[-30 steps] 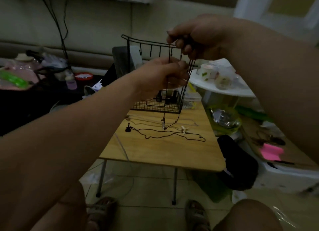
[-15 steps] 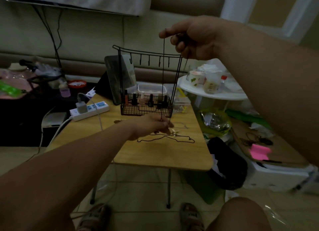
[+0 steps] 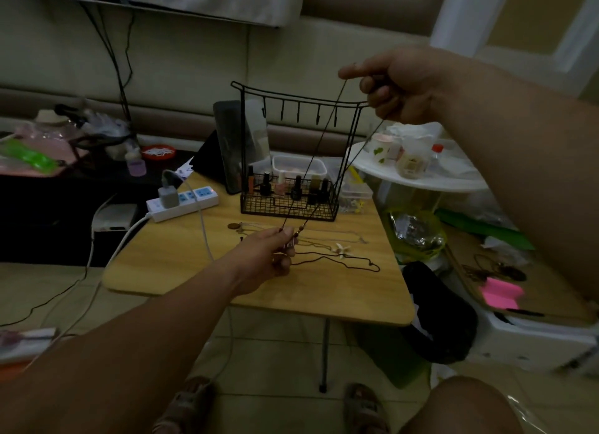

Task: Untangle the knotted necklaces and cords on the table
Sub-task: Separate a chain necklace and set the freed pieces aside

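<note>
A dark cord necklace (image 3: pixel 314 154) is stretched in the air across the middle of the frame. Its top is pinched in the right hand (image 3: pixel 398 83) at the upper right. Two strands run down to the left hand (image 3: pixel 269 255) at centre, whose fingers are closed on the lower end just beside the small beads (image 3: pixel 301 228). The hands are well apart with the cord taut between them. The cord looks thin, light and limp, so it should hold no shape of its own and will likely snag again if dropped slack. The beaded end is probably the surest place to hold. A gentle pull seems wiser than a tug, since a jerk could tighten any knot. Below, on the desk (image 3: pixel 291 304), lie a second black cord (image 3: pixel 356 265) with a pale starfish charm (image 3: pixel 343 249) and a thin chain (image 3: pixel 340 236). The chain looks finer and more prone to kinking.
</note>
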The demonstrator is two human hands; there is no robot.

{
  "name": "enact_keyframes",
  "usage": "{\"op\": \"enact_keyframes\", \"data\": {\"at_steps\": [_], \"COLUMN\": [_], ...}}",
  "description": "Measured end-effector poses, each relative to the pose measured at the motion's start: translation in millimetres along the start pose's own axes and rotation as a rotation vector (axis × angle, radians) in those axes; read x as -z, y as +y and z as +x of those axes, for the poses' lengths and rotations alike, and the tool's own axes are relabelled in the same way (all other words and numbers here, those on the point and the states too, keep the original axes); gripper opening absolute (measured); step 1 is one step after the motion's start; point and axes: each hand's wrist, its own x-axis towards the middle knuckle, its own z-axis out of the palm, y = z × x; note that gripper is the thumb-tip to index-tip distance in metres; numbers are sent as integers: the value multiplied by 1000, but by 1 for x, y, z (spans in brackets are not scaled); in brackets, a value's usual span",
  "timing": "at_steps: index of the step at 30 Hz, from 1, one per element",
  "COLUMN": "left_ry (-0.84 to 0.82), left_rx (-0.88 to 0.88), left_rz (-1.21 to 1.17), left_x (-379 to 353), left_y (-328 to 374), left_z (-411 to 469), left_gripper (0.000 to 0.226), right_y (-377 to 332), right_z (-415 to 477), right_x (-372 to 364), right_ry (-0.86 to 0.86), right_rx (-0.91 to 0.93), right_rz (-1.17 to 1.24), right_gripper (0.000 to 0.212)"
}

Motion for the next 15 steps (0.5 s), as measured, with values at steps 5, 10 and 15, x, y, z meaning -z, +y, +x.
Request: {"op": "enact_keyframes", "data": {"at_steps": [5,10,15], "left_ry": [-38,-7,3], "left_rx": [-1,-38,-143], "left_rz": [-150,-71,337], "left_x": [6,0,-9], "left_y": [-4,-11,-13], "left_z": [-2,-6,-14], "left_gripper": [20,14,18], "right_y": [7,14,23], "right_z": [4,4,8], "right_x": [4,5,9], "right_ry": [46,71,95], "right_rx": [-45,-53,-41], "right_rz": [13,37,93], "right_gripper": [27,26,26]}}
